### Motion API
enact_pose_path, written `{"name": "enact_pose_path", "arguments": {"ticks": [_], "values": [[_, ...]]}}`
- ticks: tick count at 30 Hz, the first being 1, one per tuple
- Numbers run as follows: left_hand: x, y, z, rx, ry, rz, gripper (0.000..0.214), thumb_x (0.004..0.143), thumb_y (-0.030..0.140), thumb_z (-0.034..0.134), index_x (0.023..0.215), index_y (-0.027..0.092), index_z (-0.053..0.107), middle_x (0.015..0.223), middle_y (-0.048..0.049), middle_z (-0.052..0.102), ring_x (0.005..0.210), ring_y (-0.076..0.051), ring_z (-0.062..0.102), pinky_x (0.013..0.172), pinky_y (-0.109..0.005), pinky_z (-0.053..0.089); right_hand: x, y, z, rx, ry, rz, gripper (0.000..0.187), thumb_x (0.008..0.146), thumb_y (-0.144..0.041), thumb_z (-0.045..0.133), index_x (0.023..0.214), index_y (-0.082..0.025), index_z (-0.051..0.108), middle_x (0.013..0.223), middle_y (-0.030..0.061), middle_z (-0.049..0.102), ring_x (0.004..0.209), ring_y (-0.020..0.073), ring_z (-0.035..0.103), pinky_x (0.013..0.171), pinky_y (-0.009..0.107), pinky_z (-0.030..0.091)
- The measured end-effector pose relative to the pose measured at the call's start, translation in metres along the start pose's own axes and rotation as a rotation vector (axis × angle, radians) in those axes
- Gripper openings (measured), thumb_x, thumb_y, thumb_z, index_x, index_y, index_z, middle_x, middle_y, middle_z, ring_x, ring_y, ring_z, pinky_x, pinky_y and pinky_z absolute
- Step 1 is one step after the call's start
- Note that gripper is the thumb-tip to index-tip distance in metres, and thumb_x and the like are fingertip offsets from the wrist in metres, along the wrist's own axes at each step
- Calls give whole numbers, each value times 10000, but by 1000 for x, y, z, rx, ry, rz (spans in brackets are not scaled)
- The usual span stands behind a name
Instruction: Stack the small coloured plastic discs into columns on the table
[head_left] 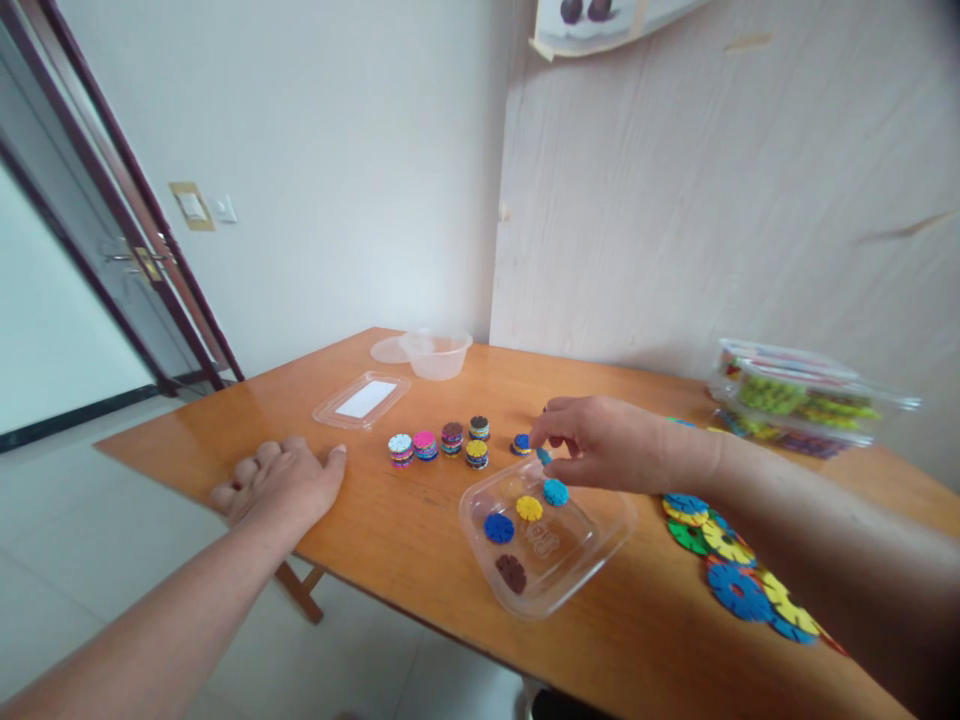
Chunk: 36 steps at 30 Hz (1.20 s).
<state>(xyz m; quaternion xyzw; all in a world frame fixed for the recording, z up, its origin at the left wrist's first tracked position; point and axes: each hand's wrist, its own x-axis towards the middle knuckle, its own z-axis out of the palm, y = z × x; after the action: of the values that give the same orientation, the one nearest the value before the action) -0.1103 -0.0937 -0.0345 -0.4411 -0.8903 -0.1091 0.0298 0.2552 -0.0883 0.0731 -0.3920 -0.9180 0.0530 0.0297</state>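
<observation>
My right hand (592, 440) pinches a light-blue notched plastic disc (544, 456) above the far edge of a clear plastic tray (480, 575). Inside the tray lie a dark blue disc (499, 528), a yellow disc (529, 509), a light-blue disc (556, 492) and a brown disc (511, 574). Just left of my right fingers is a short stack of discs with a blue top (521, 443). My left hand (285, 482) rests palm down on the table near its front edge, thumb spread, holding nothing.
Several multicoloured disc stacks (451, 438) stand mid-table. Behind them are a clear lid with a white label (365, 399) and a translucent bowl (437, 356). Larger loose discs (739, 590) lie under my right forearm. Clear boxes of coloured pieces (802, 395) sit at the back right.
</observation>
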Motion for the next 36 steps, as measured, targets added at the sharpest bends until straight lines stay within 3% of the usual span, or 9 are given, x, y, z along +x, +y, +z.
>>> {"name": "enact_pose_path", "arguments": {"ticks": [6, 15, 21, 28, 32, 36], "values": [[2, -1, 2, -2, -2, 8, 777, 837, 691, 259, 1271, 136, 584, 1357, -257, 527, 1261, -456, 448, 959, -621, 379, -13, -10, 10, -164, -136, -37, 294, 853, -274, 607, 1124, -291, 720, 1035, 48, 739, 929, 225, 676, 772, 301, 445], [1, 0, -1, 0, -7, 3, 777, 825, 693, 265, 1279, 147, 580, 1368, -258, 517, 1261, -454, 447, 963, -615, 365, -11, -10, 23, -377, -148, 19, 278, 813, -133, 567, 1022, -246, 712, 927, 58, 764, 822, 236, 712, 610, 281, 395], [1, -1, 0, -3, -1, 8, 781, 835, 691, 253, 1284, 138, 573, 1377, -260, 510, 1261, -455, 447, 956, -616, 372, -8, -8, 20, -306, -117, 54, 271, 834, -201, 540, 1021, -274, 721, 953, 49, 768, 851, 238, 703, 637, 290, 395], [1, 1, -2, 5, -19, -10, 795, 835, 690, 236, 1294, 132, 566, 1382, -248, 504, 1272, -443, 435, 977, -606, 362, 25, 15, 10, -151, 29, 236, 237, 837, -263, 537, 996, -241, 711, 935, 48, 747, 807, 203, 651, 625, 277, 379], [1, 1, -1, 11, -20, -9, 772, 826, 683, 251, 1270, 148, 585, 1366, -247, 517, 1264, -432, 448, 969, -593, 369, 36, 22, 8, -116, 62, 205, 241, 844, -273, 547, 1010, -228, 716, 977, 52, 735, 838, 193, 638, 667, 272, 399], [-1, 0, -1, 9, -18, -5, 780, 826, 679, 259, 1284, 135, 578, 1359, -253, 519, 1257, -442, 446, 967, -601, 367, 33, 24, 11, -111, -38, 112, 264, 872, -347, 559, 1029, -239, 742, 1047, 67, 724, 911, 206, 646, 723, 274, 417]]}}
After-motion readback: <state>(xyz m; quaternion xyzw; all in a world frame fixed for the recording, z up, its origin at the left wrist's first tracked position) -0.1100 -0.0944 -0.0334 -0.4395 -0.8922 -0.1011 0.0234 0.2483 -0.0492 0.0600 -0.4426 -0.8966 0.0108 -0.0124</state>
